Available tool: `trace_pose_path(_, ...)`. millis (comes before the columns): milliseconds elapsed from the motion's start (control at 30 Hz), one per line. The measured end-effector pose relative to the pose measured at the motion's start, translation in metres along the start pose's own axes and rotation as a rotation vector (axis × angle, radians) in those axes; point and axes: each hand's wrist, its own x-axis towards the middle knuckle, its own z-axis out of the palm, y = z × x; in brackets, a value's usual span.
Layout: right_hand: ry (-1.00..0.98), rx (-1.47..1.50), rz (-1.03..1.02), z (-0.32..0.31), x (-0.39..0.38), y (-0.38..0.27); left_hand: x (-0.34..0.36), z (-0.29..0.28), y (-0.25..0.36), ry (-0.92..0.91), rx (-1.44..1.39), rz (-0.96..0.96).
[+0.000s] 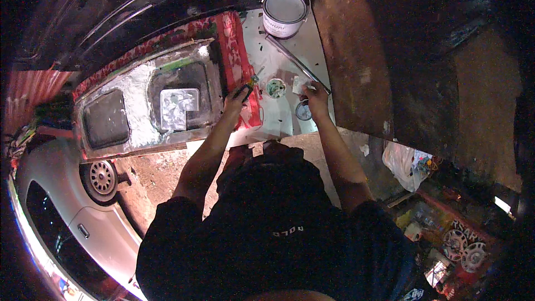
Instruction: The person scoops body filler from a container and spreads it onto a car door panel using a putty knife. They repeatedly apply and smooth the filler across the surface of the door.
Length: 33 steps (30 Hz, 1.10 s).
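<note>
My left hand point(235, 101) is closed round what looks like a screwdriver point(253, 80), its thin shaft pointing up and away over the edge of a red strip. My right hand point(316, 100) pinches a small pale flat piece point(300, 84). Between the hands, on a white tabletop point(287, 120), stands a small round tub point(276, 87) with whitish-green contents. Just below my right fingers sits a small round dark-faced tin or lid point(303, 110). A metal tube point(295, 61) lies slantwise beyond the right hand.
A large can with a wire handle point(285, 14) stands at the table's far side. To the left lies a dark panel smeared with white filler point(139, 97), a clear plastic tray point(180, 108) on it. A brown board point(356, 50) borders the right. A silver car point(83, 200) is lower left.
</note>
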Motion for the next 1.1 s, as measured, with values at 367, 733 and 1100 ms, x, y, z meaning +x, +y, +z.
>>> trace_pose_path(367, -0.005, 0.3, 0.331, 0.001, 0.004, 0.036, 0.093, -0.025, -0.111, 0.125, 0.332, 0.482)
trace_pose_path(733, -0.062, 0.432, 0.373, 0.007, 0.013, 0.045, 0.087, -0.016, -0.1, 0.2, 0.523, 0.425)
trace_pose_path(1100, -0.071, 0.83, 0.534, 0.02, 0.035, 0.093, 0.024, 0.032, -0.031, 0.006, 1.229, 0.56)
